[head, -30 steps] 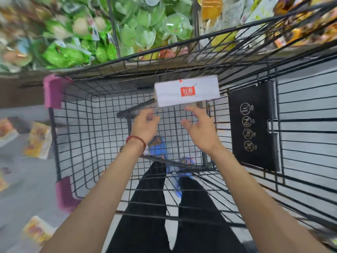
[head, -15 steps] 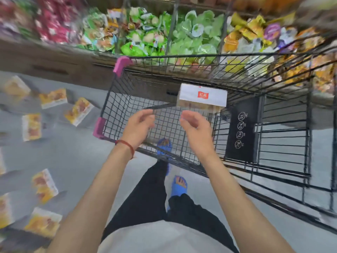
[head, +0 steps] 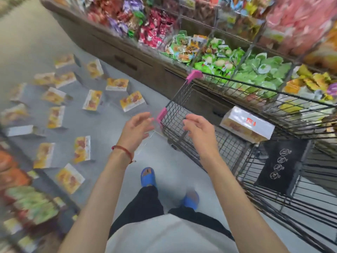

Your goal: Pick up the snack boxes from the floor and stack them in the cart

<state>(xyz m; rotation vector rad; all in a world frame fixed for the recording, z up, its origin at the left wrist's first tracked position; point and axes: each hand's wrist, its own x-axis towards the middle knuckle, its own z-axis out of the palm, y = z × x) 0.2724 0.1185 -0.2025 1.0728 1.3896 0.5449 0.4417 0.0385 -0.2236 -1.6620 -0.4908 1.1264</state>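
Left grip [head: 135, 128]: fingers spread and loosely bent, holding nothing, raised above the floor [head: 164, 161] just left of the cart's near corner; a red cord [head: 124, 151] circles the wrist.
Right grip [head: 198, 130]: fingers relaxed and apart, empty, in front of the cart [head: 255, 84].
Box in cart [head: 247, 125]: one white-topped snack box lies inside the wire basket, right of both hands, above a black sign panel [head: 280, 161].
Boxes on floor [head: 92, 100]: many yellow-and-white packs lie scattered at left, well apart from the hands.
In the way: the cart's wire wall and a pink corner guard [head: 162, 114] stand between the hands and the loaded box.
Surroundings: display bins [head: 218, 57] of bright packets behind the cart; blue sandals [head: 148, 177] below.
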